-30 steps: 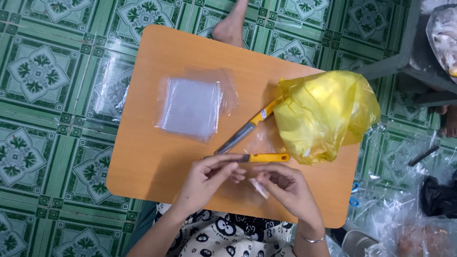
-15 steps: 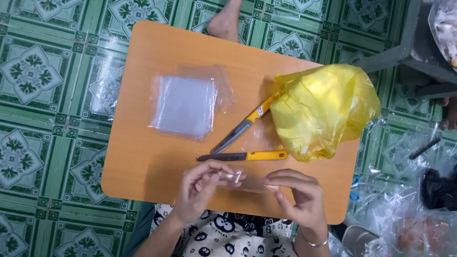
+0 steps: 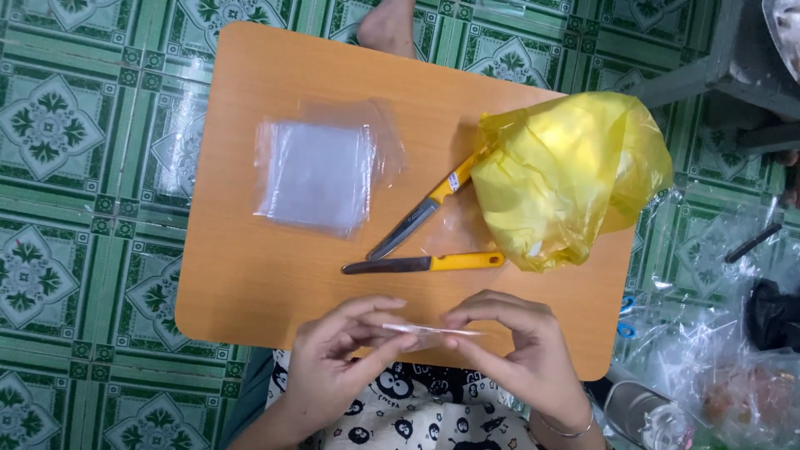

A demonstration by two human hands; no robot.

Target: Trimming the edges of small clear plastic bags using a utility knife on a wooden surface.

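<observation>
My left hand and my right hand hover over the near edge of a small wooden table. Both pinch one small clear plastic bag, held flat and stretched between the fingertips. Just beyond the hands lie two yellow-handled knives: one lies crosswise, the other points diagonally toward a crumpled yellow plastic bag at the right. A stack of clear plastic bags rests on the table's left half.
A bare foot touches the table's far edge. Green patterned floor tiles surround the table. Loose clear plastic bags and a jar clutter the floor at the right, near a grey stand.
My hands have drawn back toward me and spread the small clear bag flat between them. The knives, yellow bag and stack have not moved.
</observation>
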